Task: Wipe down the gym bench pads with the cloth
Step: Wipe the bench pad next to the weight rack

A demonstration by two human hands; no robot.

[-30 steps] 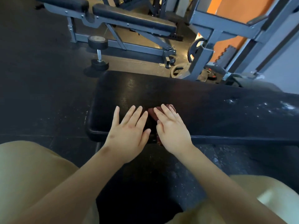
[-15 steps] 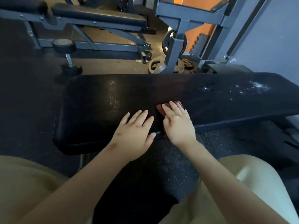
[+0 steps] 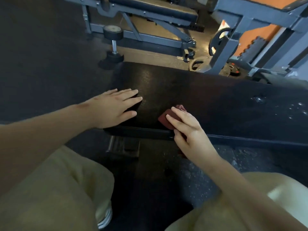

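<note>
The black bench pad (image 3: 208, 97) runs across the middle of the view, with white specks (image 3: 260, 99) toward its right end. A folded dark red cloth (image 3: 164, 116) lies at the pad's near edge and partly hangs over it. My right hand (image 3: 188, 129) presses on the cloth with its fingers laid across it and the thumb at the pad's edge. My left hand (image 3: 115, 109) lies flat with straight fingers on the pad's left end, a hand's width left of the cloth.
Beyond the pad stand a dumbbell (image 3: 113, 45) upright on the floor, an adjustable bench (image 3: 150, 9), a grey rack with a weight plate (image 3: 218, 40) and a plate on the floor (image 3: 196, 64). My knees in beige trousers (image 3: 58, 189) are close to the pad.
My left hand has slid left, away from my right hand, toward the pad's left end. My right hand stays on the cloth at the near edge. The view has shifted.
</note>
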